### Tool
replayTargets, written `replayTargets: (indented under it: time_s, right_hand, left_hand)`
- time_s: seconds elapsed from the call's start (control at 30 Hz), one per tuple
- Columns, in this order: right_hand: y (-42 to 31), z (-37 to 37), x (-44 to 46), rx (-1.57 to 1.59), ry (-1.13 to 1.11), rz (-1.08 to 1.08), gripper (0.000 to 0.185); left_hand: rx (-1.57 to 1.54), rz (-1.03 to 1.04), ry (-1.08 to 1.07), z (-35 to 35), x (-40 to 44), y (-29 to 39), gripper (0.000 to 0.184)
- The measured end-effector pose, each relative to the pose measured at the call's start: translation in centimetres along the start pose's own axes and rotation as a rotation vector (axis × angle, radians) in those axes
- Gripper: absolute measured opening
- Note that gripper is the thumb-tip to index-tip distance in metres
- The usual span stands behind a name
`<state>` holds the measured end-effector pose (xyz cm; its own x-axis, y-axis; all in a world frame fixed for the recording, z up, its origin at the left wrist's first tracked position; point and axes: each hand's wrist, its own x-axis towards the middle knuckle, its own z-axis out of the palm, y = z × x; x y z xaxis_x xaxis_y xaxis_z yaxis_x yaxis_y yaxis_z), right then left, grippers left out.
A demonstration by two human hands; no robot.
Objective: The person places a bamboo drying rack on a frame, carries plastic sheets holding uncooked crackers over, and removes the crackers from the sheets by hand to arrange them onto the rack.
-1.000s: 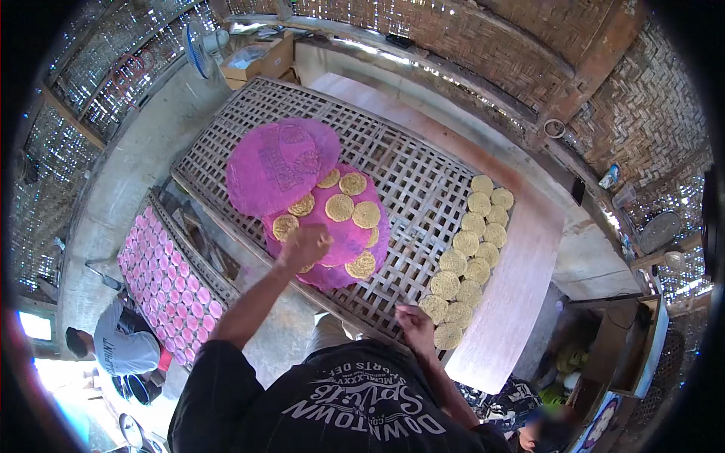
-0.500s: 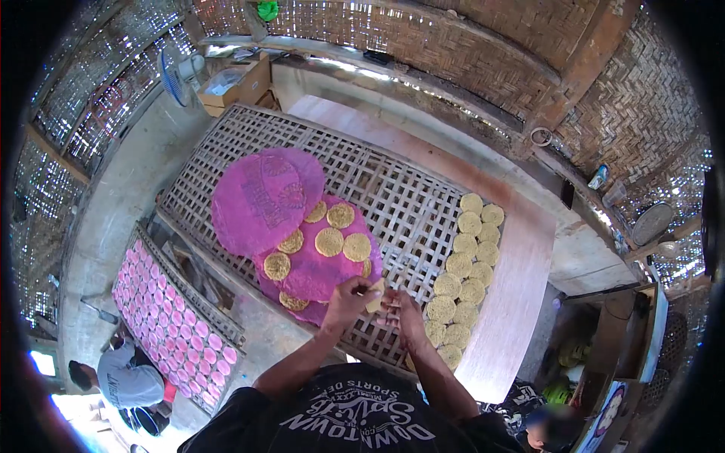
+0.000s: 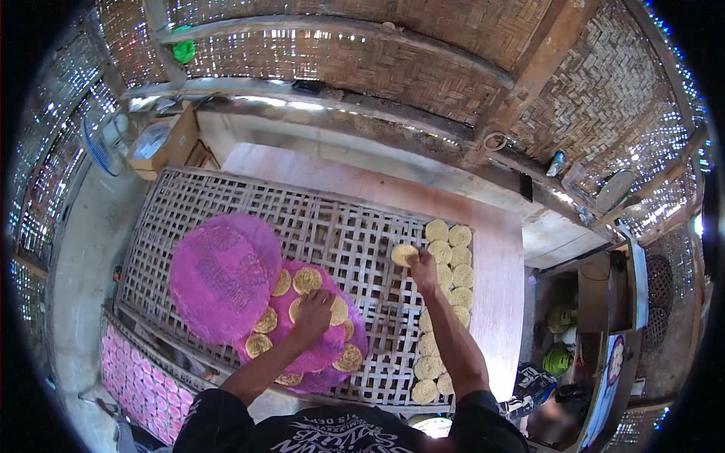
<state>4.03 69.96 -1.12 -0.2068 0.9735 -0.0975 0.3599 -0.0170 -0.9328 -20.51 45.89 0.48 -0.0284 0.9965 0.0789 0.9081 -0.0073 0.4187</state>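
A round yellow disc [image 3: 405, 255] is held by its edge in my right hand [image 3: 424, 270], above the woven lattice rack [image 3: 377, 226], just left of the rows of similar discs [image 3: 437, 230]. My left hand [image 3: 314, 313] rests over discs on the pink sheet [image 3: 302, 352]; its fingertips touch a disc, and whether they grip it is hidden. Other discs lie around it, one near the top of the sheet [image 3: 306, 280]. Further left, another round pink sheet [image 3: 219, 272] overlaps the first and has no discs on it.
A pale board [image 3: 497, 302] lies beneath the rack's right side. Pink rounds [image 3: 140, 377] cover a lower rack at left. A cardboard box [image 3: 170, 140] and a fan [image 3: 98, 143] stand at the back left. Part of another person [image 3: 532, 385] shows at lower right.
My hands were together at the sheet's right edge and have parted. The right has moved up and right with a disc; the left is back over the discs. The view has shifted.
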Motion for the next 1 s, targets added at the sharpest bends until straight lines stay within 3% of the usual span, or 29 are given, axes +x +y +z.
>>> replayTargets:
  time_s: [0.03, 0.07, 0.13, 0.27, 0.37, 0.4, 0.5, 0.57, 0.63, 0.7, 0.8, 0.9, 1.0]
  right_hand:
    - [0.6, -0.2, 2.3, -0.225, 0.019, -0.06, 0.023]
    - [0.9, -0.3, 4.0, -0.249, 0.012, -0.077, 0.024]
    - [0.5, -0.5, 6.9, -0.295, -0.001, -0.124, 0.027]
    - [0.7, -1.5, 10.4, -0.79, 0.111, -0.328, 0.038]
    - [-0.8, -2.7, 10.8, -0.799, 0.126, -0.44, 0.04]
    - [-3.3, -2.8, 9.5, -0.883, 0.155, -0.369, 0.042]
    - [-3.4, -2.2, 7.5, -0.825, 0.456, -0.616, 0.044]
    - [-1.5, -0.5, 4.2, -0.582, 0.161, -0.269, 0.044]
    - [-2.1, 0.3, -1.4, -0.282, -0.221, -0.148, 0.04]
    - [-7.1, 0.7, -6.2, 0.306, -0.551, 0.604, 0.036]
    - [-4.7, 0.6, -7.5, 0.684, -0.435, 0.658, 0.035]
    - [-2.4, -1.1, -6.1, 0.839, -0.38, 0.523, 0.036]
    - [-1.9, -2.3, -4.4, 0.914, -0.348, 0.513, 0.036]
  left_hand:
    - [-0.013, 0.017, -0.039, -0.1, 0.0, -0.1, 0.049]
    - [0.02, 0.066, 0.047, -1.0, 0.4, 0.6, 0.04]
    - [0.0, 0.024, -0.002, -1.3, 0.5, 0.8, 0.036]
    - [-0.102, -0.088, -0.009, -0.6, 0.5, 1.0, 0.028]
    - [-0.241, -0.163, -0.009, -0.8, 0.2, 1.5, 0.025]
    - [-0.295, -0.183, 0.001, -1.0, 0.1, 1.7, 0.023]
    - [-0.416, -0.352, 0.038, -2.9, 0.4, 3.8, 0.022]
    - [-0.469, -0.344, 0.122, -2.8, 1.1, 4.8, 0.022]
    - [-0.529, -0.318, 0.198, -2.9, 2.5, 6.6, 0.023]
    - [-0.591, -0.279, 0.254, -3.4, 4.4, 9.4, 0.024]
    - [-0.494, 0.174, 0.199, -2.5, 6.5, 11.5, 0.03]
    - [-0.432, 0.101, 0.242, -2.1, 6.5, 11.5, 0.031]
    - [-0.335, -0.143, 0.398, -0.8, 5.7, 6.3, 0.04]
